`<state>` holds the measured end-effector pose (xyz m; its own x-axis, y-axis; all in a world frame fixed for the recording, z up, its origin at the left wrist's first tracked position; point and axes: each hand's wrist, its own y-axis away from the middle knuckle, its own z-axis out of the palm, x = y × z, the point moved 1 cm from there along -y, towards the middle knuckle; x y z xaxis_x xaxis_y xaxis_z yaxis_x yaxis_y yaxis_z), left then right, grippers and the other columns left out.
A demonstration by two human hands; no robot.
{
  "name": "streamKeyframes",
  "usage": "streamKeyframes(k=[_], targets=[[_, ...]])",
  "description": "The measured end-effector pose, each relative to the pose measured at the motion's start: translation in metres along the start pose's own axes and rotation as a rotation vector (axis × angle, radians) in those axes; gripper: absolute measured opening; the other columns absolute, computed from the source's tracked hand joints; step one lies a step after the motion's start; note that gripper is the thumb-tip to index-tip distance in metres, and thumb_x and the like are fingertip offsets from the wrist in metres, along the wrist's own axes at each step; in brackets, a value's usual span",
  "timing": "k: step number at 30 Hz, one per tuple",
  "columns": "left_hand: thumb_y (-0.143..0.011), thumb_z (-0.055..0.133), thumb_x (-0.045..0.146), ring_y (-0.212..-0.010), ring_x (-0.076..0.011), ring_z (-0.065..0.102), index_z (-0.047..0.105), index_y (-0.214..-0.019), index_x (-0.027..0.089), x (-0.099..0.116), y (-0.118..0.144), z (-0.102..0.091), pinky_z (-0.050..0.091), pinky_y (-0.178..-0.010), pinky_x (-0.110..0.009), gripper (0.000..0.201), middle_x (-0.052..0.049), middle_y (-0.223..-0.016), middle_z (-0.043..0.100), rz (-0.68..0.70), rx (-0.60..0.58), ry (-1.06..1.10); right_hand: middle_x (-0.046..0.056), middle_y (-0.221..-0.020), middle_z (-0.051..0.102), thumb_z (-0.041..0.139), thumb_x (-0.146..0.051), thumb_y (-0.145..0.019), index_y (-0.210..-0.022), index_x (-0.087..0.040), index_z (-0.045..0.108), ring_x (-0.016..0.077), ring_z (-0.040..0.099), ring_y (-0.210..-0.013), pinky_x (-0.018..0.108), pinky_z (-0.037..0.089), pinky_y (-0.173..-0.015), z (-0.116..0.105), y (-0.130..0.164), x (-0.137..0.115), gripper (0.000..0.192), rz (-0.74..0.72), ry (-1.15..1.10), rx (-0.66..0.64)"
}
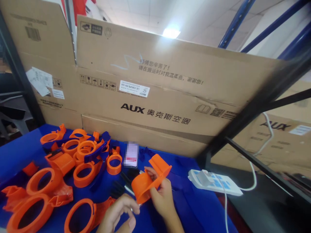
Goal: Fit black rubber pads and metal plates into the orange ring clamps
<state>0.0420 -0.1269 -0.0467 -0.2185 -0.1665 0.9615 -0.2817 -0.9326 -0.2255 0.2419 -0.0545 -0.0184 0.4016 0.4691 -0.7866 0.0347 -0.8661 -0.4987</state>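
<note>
My right hand (163, 194) is closed round an orange plastic tape dispenser (142, 187), raised over the blue tabletop; its round ring faces left and its flat end points up to the right. Just left of the ring, my left hand (120, 213) is curled with thumb and fingers apart, and I make out nothing held in it. Black slender pieces (125, 181) lie behind my hands, too blurred to name. Many more orange tape dispensers (80, 218) are spread and heaped on the left, with dark blue plastic parts (98, 150) among them.
A phone (131, 155) lies beyond the hands. On the right, a white power strip (215, 182) has a plug and cables. A large cardboard panel (155, 106) stands along the back of the blue table (189, 207), beside a black metal frame post (239, 103).
</note>
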Motion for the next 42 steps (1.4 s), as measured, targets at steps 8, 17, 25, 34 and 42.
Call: streamKeyframes(k=[8, 17, 25, 34, 42], targets=[[-0.092, 0.067, 0.028, -0.073, -0.0226, 0.068, 0.074, -0.086, 0.023, 0.016, -0.029, -0.040, 0.050, -0.071, -0.031, 0.010, -0.006, -0.075, 0.072, 0.110, -0.324, -0.428, 0.010, -0.112, 0.080, 0.056, -0.010, -0.070, -0.111, -0.021, 0.079, 0.0301, 0.075, -0.103, 0.043, 0.059, -0.097, 0.004, 0.000, 0.001, 0.048, 0.036, -0.019, -0.021], [-0.096, 0.063, 0.031, -0.082, -0.0225, 0.060, 0.068, -0.088, 0.025, 0.006, -0.043, -0.022, 0.049, -0.075, -0.031, 0.011, -0.004, -0.086, 0.061, 0.250, 0.166, -0.025, 0.009, -0.114, 0.079, 0.068, -0.026, -0.089, -0.118, -0.027, 0.077, 0.0301, 0.074, -0.105, 0.045, 0.059, -0.092, 0.010, -0.002, -0.009, 0.030, 0.206, -0.403, -0.171], [-0.093, 0.066, 0.054, -0.133, -0.0365, 0.057, 0.073, -0.125, 0.024, 0.007, -0.083, 0.023, 0.046, -0.108, -0.047, 0.045, -0.013, -0.136, 0.070, -0.250, 0.020, 0.472, 0.007, -0.136, 0.065, 0.074, -0.047, -0.090, -0.123, -0.034, 0.074, 0.0328, 0.057, -0.131, 0.052, 0.045, -0.112, 0.010, -0.011, -0.013, 0.036, 0.082, -0.270, -0.165], [-0.076, 0.084, 0.044, -0.085, -0.0309, 0.076, 0.077, -0.116, 0.018, -0.008, -0.089, 0.000, 0.059, -0.077, -0.038, 0.048, -0.011, -0.101, 0.082, -0.240, 0.288, 0.392, 0.009, -0.132, 0.067, 0.069, -0.039, -0.093, -0.136, -0.031, 0.063, 0.0292, 0.060, -0.121, 0.047, 0.048, -0.105, 0.011, -0.023, -0.005, 0.044, 0.120, -0.087, -0.016], [-0.081, 0.078, 0.031, -0.124, -0.0340, 0.063, 0.073, -0.127, 0.026, -0.004, -0.090, -0.013, 0.044, -0.108, -0.042, 0.046, -0.009, -0.129, 0.073, -0.114, 0.314, -0.045, 0.009, -0.125, 0.069, 0.063, -0.048, -0.099, -0.147, -0.029, 0.052, 0.0215, 0.068, -0.092, 0.035, 0.056, -0.081, -0.013, -0.037, -0.034, 0.053, 0.164, -0.243, -0.107]])
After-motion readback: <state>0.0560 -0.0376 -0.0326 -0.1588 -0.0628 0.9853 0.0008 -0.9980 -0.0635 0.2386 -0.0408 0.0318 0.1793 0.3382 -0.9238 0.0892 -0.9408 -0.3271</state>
